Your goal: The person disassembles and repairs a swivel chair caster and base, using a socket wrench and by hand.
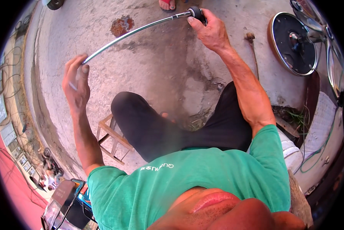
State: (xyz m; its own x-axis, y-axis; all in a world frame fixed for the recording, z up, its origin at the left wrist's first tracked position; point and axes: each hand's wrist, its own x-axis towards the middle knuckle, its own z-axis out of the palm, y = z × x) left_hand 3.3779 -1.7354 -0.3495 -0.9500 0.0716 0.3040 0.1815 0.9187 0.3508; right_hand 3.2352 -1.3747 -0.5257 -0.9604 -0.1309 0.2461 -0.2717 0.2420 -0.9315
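Observation:
A long, curved silver metal tube (135,31) spans between my hands above the concrete floor. My left hand (77,82) is closed around its left end, with thumb and fingertips on the tube. At the other end is a round black part (195,14), like a small wheel or roller, gripped by my right hand (212,30) with its thumb beside the tube.
A wooden stool (106,134) stands by my left knee. At right are a large round black disc with chrome fittings (287,38) and a long-handled tool (252,44). Another person's sandaled foot (167,5) shows ahead. A tool case (72,199) sits lower left.

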